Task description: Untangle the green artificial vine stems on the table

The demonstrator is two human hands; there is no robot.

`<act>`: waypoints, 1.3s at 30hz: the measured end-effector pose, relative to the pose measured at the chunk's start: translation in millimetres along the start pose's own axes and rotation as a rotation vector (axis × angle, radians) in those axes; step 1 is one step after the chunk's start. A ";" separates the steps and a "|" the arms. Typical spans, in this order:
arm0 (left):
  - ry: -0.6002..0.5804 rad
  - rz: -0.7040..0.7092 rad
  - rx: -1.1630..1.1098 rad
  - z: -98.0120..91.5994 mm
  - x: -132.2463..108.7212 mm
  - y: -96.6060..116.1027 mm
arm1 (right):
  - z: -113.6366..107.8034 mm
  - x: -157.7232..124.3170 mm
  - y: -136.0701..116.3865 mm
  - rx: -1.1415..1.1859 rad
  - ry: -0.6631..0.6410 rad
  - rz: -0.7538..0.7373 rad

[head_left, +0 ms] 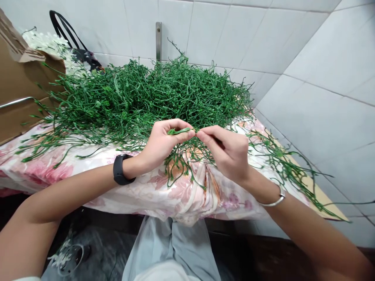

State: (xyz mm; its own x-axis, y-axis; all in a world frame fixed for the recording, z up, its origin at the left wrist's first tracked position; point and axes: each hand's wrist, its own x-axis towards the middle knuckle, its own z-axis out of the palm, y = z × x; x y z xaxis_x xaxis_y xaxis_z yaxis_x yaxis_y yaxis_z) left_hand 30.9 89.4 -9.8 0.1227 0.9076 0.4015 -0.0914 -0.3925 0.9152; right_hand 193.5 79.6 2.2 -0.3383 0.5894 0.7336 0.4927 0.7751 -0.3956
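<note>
Between my two hands is a thin green stem, raised above the front edge of a big pile of similar stems. My left hand, with a black band at its wrist, pinches the stem between thumb and fingertips. Its leafy end points left across the palm. My right hand pinches the other end, its fingertips almost touching those of the left. The pile of green stems lies tangled behind both hands, and a few loose stems hang below them over the cloth.
A floral cloth covers the table. More stems lie along the right edge by the tiled wall. At the left stand a cardboard box and white flowers. A container sits low at the left.
</note>
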 end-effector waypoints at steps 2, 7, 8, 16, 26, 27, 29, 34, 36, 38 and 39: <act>0.008 0.071 0.045 0.1 -0.5 -1.4 | -1.3 3.0 -4.6 0.324 -0.080 0.294; 0.049 0.239 0.187 0.2 -0.7 -0.7 | -3.0 9.3 -4.9 0.963 -0.300 0.727; 0.061 0.264 0.212 -0.3 -0.1 -0.2 | -3.1 9.6 -4.0 1.051 -0.334 0.770; 0.158 0.224 0.059 -6.9 9.5 2.2 | -5.4 9.6 -1.2 0.921 -0.310 0.758; 0.009 0.018 -0.191 -7.0 17.7 -1.5 | -1.7 6.5 18.8 -0.411 -0.024 0.096; 0.001 0.017 -0.193 -7.3 17.6 -2.1 | -1.7 6.6 16.7 -0.362 -0.028 0.083; -0.014 0.029 -0.190 -7.8 16.7 -3.0 | -1.4 6.6 9.7 -0.138 -0.072 0.099; -0.092 0.076 -0.087 -6.7 12.4 -3.9 | 4.3 4.5 -3.4 0.128 -0.170 0.187; -0.126 0.077 -0.062 -5.7 11.2 -4.2 | 6.4 3.7 -2.4 0.043 -0.154 0.163; -0.150 0.065 -0.058 -5.1 11.0 -3.9 | 6.4 3.9 0.3 0.011 -0.137 0.143; -0.159 0.057 -0.063 -5.0 11.2 -3.4 | 5.5 4.4 1.5 0.024 -0.122 0.147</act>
State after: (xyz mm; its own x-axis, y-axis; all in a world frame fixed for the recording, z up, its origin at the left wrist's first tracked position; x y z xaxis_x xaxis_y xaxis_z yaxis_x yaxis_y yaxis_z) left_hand 27.6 101.7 -8.6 0.2701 0.8472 0.4574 -0.1640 -0.4277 0.8889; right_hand 188.4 84.6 1.8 -0.3589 0.7191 0.5951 0.5251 0.6827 -0.5082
